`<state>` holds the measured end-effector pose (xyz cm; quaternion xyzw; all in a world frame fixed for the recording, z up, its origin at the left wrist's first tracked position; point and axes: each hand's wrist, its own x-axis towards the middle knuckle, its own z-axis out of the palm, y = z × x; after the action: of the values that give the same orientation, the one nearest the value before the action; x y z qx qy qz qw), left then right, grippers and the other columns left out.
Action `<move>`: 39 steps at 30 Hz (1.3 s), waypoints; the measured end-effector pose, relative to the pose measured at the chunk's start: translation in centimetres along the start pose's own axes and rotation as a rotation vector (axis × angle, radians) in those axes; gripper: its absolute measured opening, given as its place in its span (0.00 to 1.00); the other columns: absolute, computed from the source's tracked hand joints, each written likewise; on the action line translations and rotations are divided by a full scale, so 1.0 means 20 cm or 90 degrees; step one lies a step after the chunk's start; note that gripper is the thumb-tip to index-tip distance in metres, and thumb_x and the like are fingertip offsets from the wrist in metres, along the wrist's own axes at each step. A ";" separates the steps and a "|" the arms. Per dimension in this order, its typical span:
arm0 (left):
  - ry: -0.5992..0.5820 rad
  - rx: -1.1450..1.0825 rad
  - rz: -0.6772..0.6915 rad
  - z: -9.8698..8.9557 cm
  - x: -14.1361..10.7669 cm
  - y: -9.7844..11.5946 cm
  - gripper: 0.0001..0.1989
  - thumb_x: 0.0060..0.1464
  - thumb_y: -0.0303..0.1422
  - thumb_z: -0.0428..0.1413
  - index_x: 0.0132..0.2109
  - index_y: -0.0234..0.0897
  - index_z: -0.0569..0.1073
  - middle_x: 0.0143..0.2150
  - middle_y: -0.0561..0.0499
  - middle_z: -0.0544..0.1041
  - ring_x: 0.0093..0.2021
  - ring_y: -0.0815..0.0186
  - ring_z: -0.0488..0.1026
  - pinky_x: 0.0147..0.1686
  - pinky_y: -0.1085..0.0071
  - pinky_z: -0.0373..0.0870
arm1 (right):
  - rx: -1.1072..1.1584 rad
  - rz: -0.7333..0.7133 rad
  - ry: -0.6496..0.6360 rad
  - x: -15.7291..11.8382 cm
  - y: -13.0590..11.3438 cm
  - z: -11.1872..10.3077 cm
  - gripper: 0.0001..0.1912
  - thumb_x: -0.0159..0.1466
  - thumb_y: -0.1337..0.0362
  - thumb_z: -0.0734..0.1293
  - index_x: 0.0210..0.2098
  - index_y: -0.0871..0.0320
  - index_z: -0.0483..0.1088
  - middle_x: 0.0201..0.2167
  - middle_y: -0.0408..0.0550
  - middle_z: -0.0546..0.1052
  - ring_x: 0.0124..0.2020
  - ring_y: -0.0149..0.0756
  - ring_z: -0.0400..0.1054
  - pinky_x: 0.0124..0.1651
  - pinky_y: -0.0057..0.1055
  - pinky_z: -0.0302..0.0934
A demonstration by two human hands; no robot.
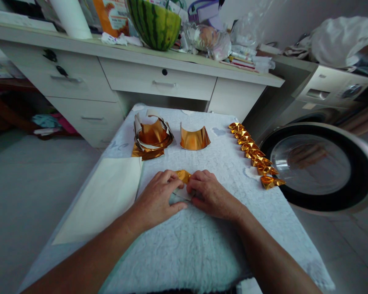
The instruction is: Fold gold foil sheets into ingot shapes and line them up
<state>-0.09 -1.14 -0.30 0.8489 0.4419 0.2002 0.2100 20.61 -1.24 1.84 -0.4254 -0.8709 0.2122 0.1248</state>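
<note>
A small piece of gold foil paper (183, 176), with a pale underside showing toward me, lies at the middle of the cloth-covered table (184, 245). My left hand (161, 196) has its fingers closed on the paper's left end, thumb stretched below it. On the right end, my right hand (210, 194) pinches the same sheet with curled fingers. Beyond the hands sits a single curved gold sheet (195, 139), and left of it a stack of curling gold sheets (153, 134). A row of several folded gold foil pieces (253, 153) runs along the table's right side.
A pale paper sheet (101, 200) lies at the table's left. Behind stands a white drawer desk (159, 77) bearing a cut watermelon (156, 24), a white roll (72, 18) and plastic bags. To the right, a washing machine's open round door (315, 163) reaches close to the table edge.
</note>
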 end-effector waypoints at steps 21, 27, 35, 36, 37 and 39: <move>0.052 -0.082 -0.044 0.04 0.02 0.03 0.04 0.56 0.29 0.56 0.37 0.41 0.77 0.45 0.48 0.69 0.51 0.58 0.68 0.53 0.54 0.66 | 0.133 0.022 0.059 0.02 0.05 0.01 0.04 0.63 0.71 0.67 0.32 0.57 0.71 0.33 0.44 0.74 0.39 0.34 0.65 0.48 0.35 0.55; 0.052 -0.099 -0.038 0.05 0.01 0.02 0.05 0.56 0.29 0.57 0.37 0.41 0.77 0.45 0.49 0.68 0.51 0.58 0.68 0.53 0.54 0.67 | 0.113 0.027 0.051 0.02 0.05 0.01 0.06 0.64 0.71 0.66 0.30 0.57 0.71 0.35 0.45 0.74 0.40 0.35 0.65 0.48 0.35 0.56; 0.060 -0.051 -0.060 0.05 0.01 0.04 0.05 0.57 0.27 0.54 0.33 0.37 0.74 0.44 0.47 0.69 0.48 0.57 0.69 0.50 0.53 0.68 | 0.155 0.075 0.082 0.02 0.04 0.02 0.07 0.60 0.74 0.67 0.35 0.57 0.69 0.35 0.43 0.74 0.39 0.34 0.65 0.45 0.33 0.56; 0.061 -0.046 -0.061 0.05 0.02 0.05 0.05 0.57 0.27 0.54 0.33 0.37 0.74 0.43 0.47 0.69 0.47 0.57 0.69 0.50 0.54 0.68 | 0.161 0.081 0.083 0.02 0.04 0.02 0.08 0.59 0.75 0.66 0.36 0.57 0.69 0.35 0.43 0.74 0.39 0.34 0.65 0.45 0.32 0.57; 0.062 -0.042 -0.062 0.05 0.02 0.05 0.05 0.56 0.27 0.55 0.33 0.37 0.74 0.43 0.47 0.69 0.47 0.57 0.69 0.50 0.54 0.68 | 0.169 0.083 0.083 0.02 0.04 0.02 0.10 0.58 0.76 0.66 0.37 0.57 0.69 0.35 0.43 0.75 0.39 0.34 0.65 0.45 0.32 0.57; 0.068 -0.036 -0.065 0.06 0.03 0.05 0.04 0.55 0.26 0.55 0.33 0.37 0.74 0.43 0.47 0.69 0.47 0.58 0.69 0.49 0.55 0.68 | 0.189 0.076 0.083 0.02 0.04 0.01 0.13 0.57 0.79 0.64 0.38 0.57 0.69 0.36 0.43 0.75 0.40 0.34 0.65 0.46 0.32 0.57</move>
<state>1.37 -1.38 -0.66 0.8073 0.4891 0.2465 0.2197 20.93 -0.55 1.24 -0.4660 -0.7932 0.3179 0.2296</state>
